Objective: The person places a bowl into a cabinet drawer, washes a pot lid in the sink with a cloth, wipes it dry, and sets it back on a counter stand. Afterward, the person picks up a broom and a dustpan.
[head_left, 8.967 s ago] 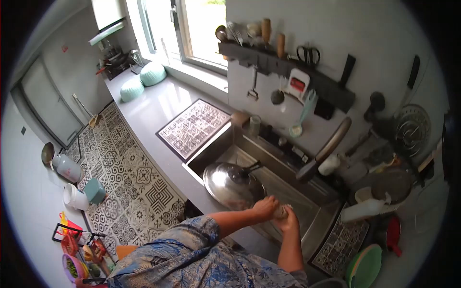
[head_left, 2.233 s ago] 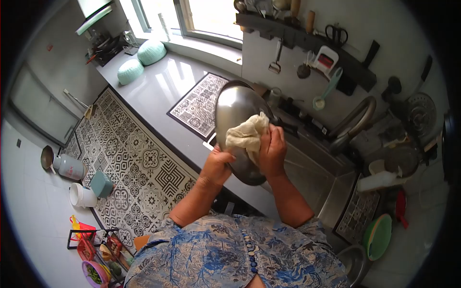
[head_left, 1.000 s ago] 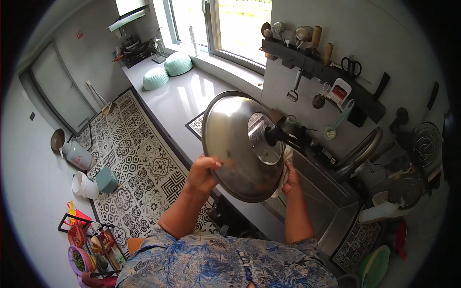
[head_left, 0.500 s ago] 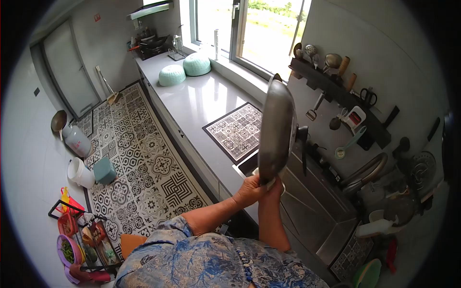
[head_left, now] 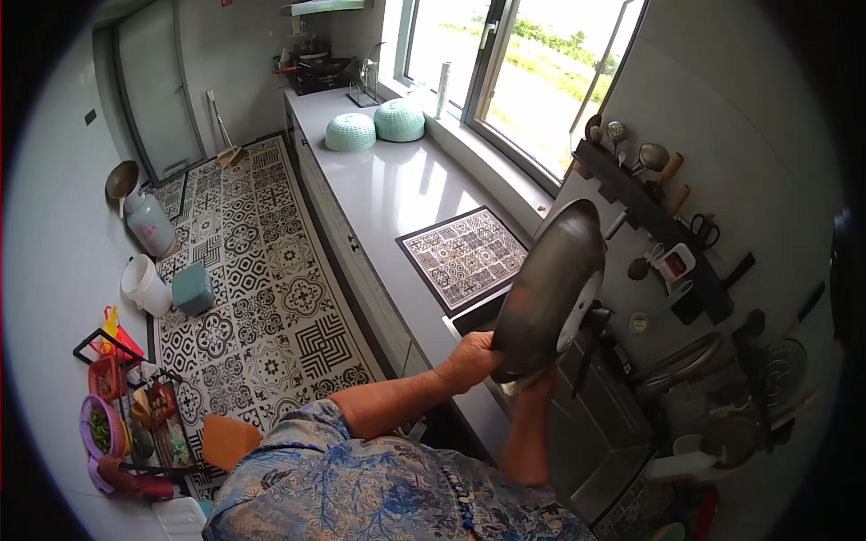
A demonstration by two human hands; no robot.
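Note:
In front of me a large, domed metal pan lid (head_left: 541,311) is held up on edge, tilted to the right. A pale disc and a black knob show on its right side. My left hand (head_left: 471,359) is closed on the lid's lower left edge. Below it, my right hand (head_left: 538,392) grips the lower rim, its fingers partly hidden behind the lid. A small pale piece, perhaps cloth, shows at the rim between the hands. The metal sink (head_left: 600,442) lies below and to the right.
A patterned mat (head_left: 465,257) lies on the grey counter (head_left: 397,194). Two mint-green woven covers (head_left: 350,132) stand farther back. Utensils hang from the wall rack (head_left: 658,212) at right. A vegetable rack (head_left: 135,415) and a white bucket (head_left: 146,284) stand at left.
The lid has come lower and right, and tilts more to the right, showing more of its knob side. My hands have shifted apart along its rim. The view has turned slightly.

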